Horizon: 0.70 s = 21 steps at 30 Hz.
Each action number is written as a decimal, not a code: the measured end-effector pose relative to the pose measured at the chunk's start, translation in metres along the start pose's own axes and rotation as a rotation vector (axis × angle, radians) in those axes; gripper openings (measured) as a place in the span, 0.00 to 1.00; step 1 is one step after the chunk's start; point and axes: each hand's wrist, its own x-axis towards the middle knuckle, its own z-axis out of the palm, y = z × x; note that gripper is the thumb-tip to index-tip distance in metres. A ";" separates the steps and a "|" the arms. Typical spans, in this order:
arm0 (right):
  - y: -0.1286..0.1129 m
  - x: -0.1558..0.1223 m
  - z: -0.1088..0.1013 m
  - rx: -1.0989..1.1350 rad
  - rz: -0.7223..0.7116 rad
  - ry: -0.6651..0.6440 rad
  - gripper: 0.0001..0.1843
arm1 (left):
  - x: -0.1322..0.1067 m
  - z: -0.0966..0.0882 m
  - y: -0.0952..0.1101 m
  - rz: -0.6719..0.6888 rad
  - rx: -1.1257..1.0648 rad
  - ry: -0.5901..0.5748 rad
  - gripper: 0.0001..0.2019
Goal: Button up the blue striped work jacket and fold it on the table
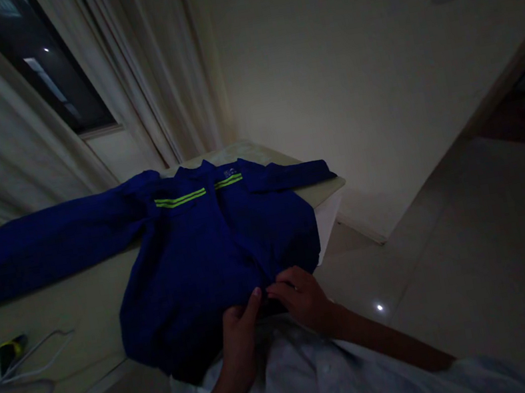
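A dark blue work jacket (186, 257) with yellow-green chest stripes lies spread on a table, front side up, collar toward the wall. One sleeve stretches far to the left, the other to the right. At the lower front edge, my left hand (238, 333) pinches the cloth between thumb and fingers. Close beside it, my right hand (303, 297) grips the hem near the front opening with bent fingers. The two hands almost touch. Dim light hides the exact bit of cloth or fastener between the fingertips.
White wire hangers (15, 382) and a dark item with a yellow part (15, 347) lie on the left of the table (82, 323). Curtains (152, 60) and a window stand behind. A wall (323, 77) rises at the back right, above the tiled floor (456, 257).
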 end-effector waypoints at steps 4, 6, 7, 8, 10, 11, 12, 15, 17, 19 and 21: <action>0.001 0.000 0.004 0.019 -0.037 -0.034 0.08 | 0.002 0.004 -0.001 0.006 -0.023 0.071 0.30; 0.002 0.000 0.007 0.016 -0.050 -0.048 0.07 | 0.001 0.005 0.000 0.013 -0.031 0.073 0.30; 0.002 0.000 0.008 0.016 -0.055 -0.054 0.07 | 0.001 0.006 0.000 0.014 -0.027 0.070 0.30; 0.003 0.000 0.009 0.017 -0.062 -0.060 0.07 | 0.002 0.006 0.000 0.017 -0.023 0.068 0.29; 0.005 0.000 0.012 0.023 -0.086 -0.068 0.07 | 0.003 0.005 -0.002 0.022 -0.020 0.067 0.27; 0.005 0.000 0.014 0.027 -0.101 -0.072 0.07 | 0.003 0.004 -0.003 0.026 -0.024 0.071 0.26; 0.006 0.000 0.015 0.032 -0.113 -0.078 0.07 | 0.004 0.003 -0.003 0.031 -0.025 0.071 0.25; 0.008 0.001 0.017 0.056 -0.131 -0.084 0.07 | 0.003 0.002 0.000 0.046 -0.010 0.068 0.23; 0.007 0.002 0.017 0.066 -0.139 -0.098 0.08 | 0.000 0.002 0.004 0.058 -0.004 0.061 0.22; 0.006 0.005 0.018 0.062 -0.141 -0.121 0.09 | -0.002 0.003 0.009 0.069 -0.015 0.059 0.22; 0.005 0.007 0.019 0.057 -0.138 -0.143 0.11 | -0.004 0.003 0.013 0.076 -0.023 0.067 0.22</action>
